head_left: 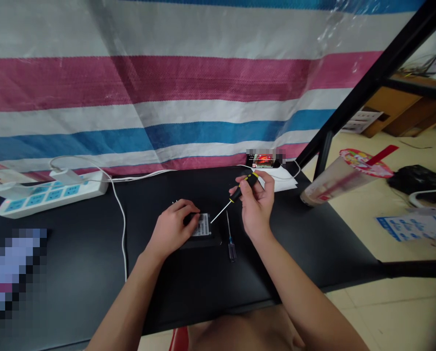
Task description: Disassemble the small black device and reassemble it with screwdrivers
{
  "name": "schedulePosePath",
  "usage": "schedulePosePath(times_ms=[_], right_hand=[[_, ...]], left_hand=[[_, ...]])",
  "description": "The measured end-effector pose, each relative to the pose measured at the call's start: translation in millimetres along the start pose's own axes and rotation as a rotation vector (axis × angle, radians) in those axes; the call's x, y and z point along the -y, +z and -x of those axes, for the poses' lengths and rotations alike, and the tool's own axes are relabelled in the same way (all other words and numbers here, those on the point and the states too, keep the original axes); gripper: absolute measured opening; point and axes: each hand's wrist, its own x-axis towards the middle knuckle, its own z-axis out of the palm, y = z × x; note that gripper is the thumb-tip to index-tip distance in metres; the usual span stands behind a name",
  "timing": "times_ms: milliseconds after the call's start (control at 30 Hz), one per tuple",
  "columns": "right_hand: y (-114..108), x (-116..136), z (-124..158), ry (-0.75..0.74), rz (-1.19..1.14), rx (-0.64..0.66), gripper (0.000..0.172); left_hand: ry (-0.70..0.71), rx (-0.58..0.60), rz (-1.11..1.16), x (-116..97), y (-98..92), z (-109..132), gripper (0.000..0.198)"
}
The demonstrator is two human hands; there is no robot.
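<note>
My right hand [255, 202] grips a black-and-yellow screwdriver [244, 187] by its handle. The thin shaft slants down to the left, and its tip is at the right edge of a small flat hard drive [203, 225] with a printed label. My left hand [176, 224] is curled over the left side of this drive and holds it against the black table, hiding part of it. A second screwdriver [232, 249] with a clear dark handle lies just right of the drive, its shaft pointing away from me.
A white power strip [57, 194] with plugs and a white cable [122, 219] lies at the left. A lit phone [264, 160] and white paper [281, 179] are at the back. A drink cup [344, 178] with a red straw stands at the right edge. A striped sheet [203, 83] hangs behind.
</note>
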Motion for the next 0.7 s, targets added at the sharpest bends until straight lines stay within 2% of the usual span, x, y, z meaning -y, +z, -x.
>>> schedulePosePath(times_ms=[467,700], right_hand=[[0.4,1.3,0.2,0.004,-0.015,-0.003,0.044],[2.4,6.0,6.2,-0.161,0.118,0.021,0.041]], left_hand=[[0.003,-0.021,0.024,-3.1,-1.4,-1.1,0.017],[0.011,-0.022,0.038,-3.2,-0.4,-0.4,0.014]])
